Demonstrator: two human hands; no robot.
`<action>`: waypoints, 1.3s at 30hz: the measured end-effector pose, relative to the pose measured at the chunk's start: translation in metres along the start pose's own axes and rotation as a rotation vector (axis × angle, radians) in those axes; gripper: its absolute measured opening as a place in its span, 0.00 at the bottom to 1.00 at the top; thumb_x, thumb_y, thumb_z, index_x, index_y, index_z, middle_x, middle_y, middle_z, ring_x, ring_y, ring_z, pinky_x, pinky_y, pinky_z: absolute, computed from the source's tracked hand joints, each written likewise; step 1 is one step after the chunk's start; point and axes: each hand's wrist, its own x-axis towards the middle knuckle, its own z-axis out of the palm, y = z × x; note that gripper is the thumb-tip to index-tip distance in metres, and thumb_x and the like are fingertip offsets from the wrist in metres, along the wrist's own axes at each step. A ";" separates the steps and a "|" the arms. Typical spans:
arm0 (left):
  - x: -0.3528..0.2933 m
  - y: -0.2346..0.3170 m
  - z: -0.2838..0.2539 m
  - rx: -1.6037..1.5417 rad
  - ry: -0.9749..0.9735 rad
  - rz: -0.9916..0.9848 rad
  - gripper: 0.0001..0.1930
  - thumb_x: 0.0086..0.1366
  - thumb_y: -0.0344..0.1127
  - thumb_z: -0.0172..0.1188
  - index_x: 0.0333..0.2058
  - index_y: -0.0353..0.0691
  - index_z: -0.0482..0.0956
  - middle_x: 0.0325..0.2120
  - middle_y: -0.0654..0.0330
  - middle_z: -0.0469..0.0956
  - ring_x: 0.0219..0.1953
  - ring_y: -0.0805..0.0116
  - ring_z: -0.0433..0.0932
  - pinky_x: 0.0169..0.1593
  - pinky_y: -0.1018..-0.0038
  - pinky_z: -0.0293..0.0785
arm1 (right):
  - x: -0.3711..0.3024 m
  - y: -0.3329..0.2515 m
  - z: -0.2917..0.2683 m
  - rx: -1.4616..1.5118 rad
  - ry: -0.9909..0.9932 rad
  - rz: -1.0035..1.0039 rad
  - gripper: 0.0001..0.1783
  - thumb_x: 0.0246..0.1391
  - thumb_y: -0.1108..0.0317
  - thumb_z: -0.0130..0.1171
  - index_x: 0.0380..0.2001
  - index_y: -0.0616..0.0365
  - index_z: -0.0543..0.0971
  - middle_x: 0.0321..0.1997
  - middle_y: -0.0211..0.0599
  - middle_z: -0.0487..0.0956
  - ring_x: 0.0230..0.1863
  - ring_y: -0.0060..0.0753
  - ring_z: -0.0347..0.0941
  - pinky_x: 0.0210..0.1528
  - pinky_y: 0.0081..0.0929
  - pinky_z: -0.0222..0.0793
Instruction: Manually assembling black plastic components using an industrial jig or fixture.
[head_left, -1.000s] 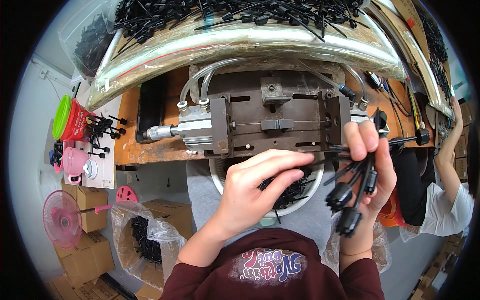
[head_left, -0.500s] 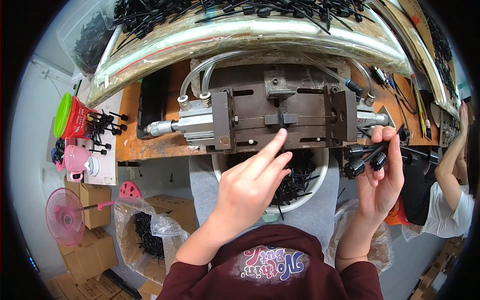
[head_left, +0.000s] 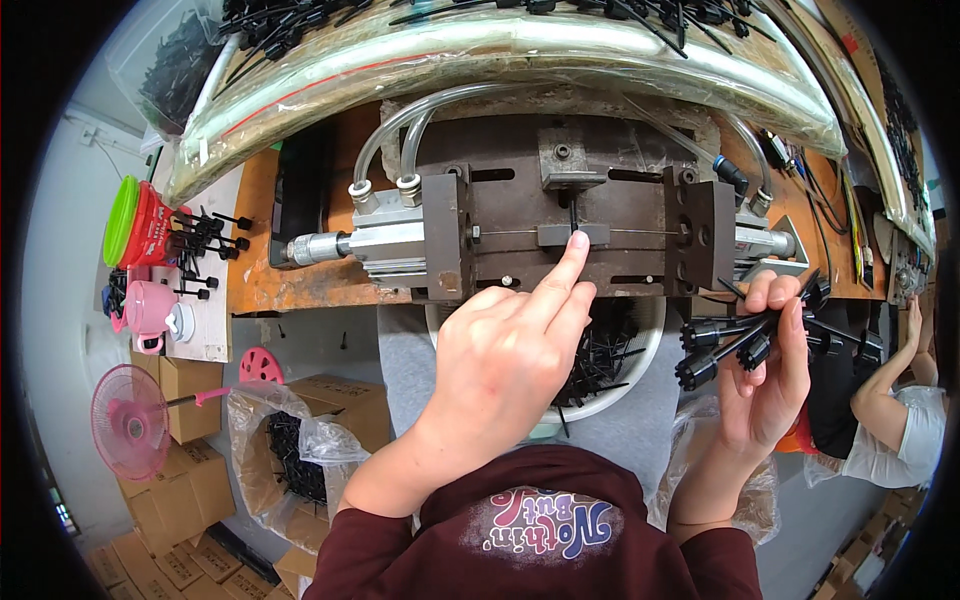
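Observation:
My left hand (head_left: pixel 515 350) reaches over the front of a dark metal bench fixture (head_left: pixel 540 265). Its index finger is stretched out, and the fingertip rests at a small grey block (head_left: pixel 558 236) in the middle, where a thin black stem (head_left: pixel 575 208) runs back toward a metal bracket (head_left: pixel 570 178). The other fingers are partly bent, and nothing shows in them. To the right of the fixture, my right hand (head_left: pixel 765 385) grips a bunch of black plastic parts with round ribbed heads and thin stems (head_left: pixel 750 345). Metal cylinders (head_left: pixel 392 245) with clear hoses flank the fixture.
Below the fixture sits a white basin (head_left: pixel 610 370) of black parts. More parts lie on the plastic-covered shelf (head_left: pixel 520 45) behind. A bagged carton (head_left: pixel 300 450), a pink fan (head_left: pixel 130 422) and a red bucket (head_left: pixel 150 225) are leftward. Another person's arm (head_left: pixel 890 375) shows far right.
My left index finger has moved slightly forward onto the block, where a black stem now shows behind it. The right hand still holds its bunch, nearly in place.

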 end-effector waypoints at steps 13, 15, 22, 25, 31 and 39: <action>0.004 0.007 -0.012 -0.328 -0.028 -0.107 0.20 0.44 0.28 0.73 0.39 0.37 0.83 0.46 0.54 0.82 0.25 0.70 0.81 0.32 0.78 0.75 | -0.004 0.002 0.008 -0.146 0.069 0.021 0.09 0.61 0.70 0.55 0.37 0.67 0.74 0.37 0.50 0.78 0.16 0.18 0.68 0.15 0.13 0.63; 0.004 0.015 -0.025 -0.632 -0.001 -0.140 0.27 0.42 0.25 0.74 0.46 0.35 0.82 0.44 0.49 0.82 0.31 0.68 0.83 0.35 0.76 0.77 | -0.008 0.003 0.009 -0.181 0.079 0.033 0.09 0.60 0.70 0.56 0.36 0.67 0.74 0.37 0.50 0.79 0.16 0.18 0.68 0.15 0.14 0.63; -0.005 0.019 -0.043 -0.626 0.034 0.116 0.19 0.42 0.32 0.75 0.37 0.40 0.87 0.34 0.59 0.83 0.29 0.69 0.81 0.31 0.76 0.75 | -0.010 0.008 0.020 -0.241 0.043 0.138 0.11 0.58 0.69 0.58 0.39 0.67 0.76 0.34 0.47 0.80 0.14 0.18 0.68 0.15 0.14 0.63; -0.010 0.021 -0.048 -0.624 0.066 -0.026 0.19 0.40 0.31 0.76 0.36 0.39 0.87 0.32 0.60 0.81 0.30 0.69 0.80 0.31 0.77 0.75 | -0.007 0.004 0.013 -0.243 0.147 0.041 0.11 0.61 0.70 0.54 0.43 0.67 0.75 0.35 0.47 0.81 0.15 0.16 0.68 0.15 0.12 0.63; -0.014 0.003 -0.005 -0.351 0.105 -0.080 0.15 0.47 0.26 0.72 0.36 0.35 0.83 0.49 0.49 0.79 0.30 0.69 0.81 0.35 0.74 0.77 | -0.009 0.009 0.008 -0.200 0.064 -0.026 0.08 0.63 0.68 0.54 0.37 0.64 0.72 0.37 0.49 0.78 0.15 0.18 0.67 0.15 0.12 0.63; 0.000 0.001 0.000 -0.015 0.007 -0.010 0.13 0.48 0.33 0.71 0.34 0.38 0.83 0.47 0.57 0.81 0.24 0.70 0.79 0.27 0.78 0.71 | -0.010 0.007 0.011 -0.307 0.061 0.004 0.10 0.60 0.67 0.57 0.35 0.64 0.71 0.36 0.51 0.78 0.15 0.18 0.66 0.14 0.13 0.63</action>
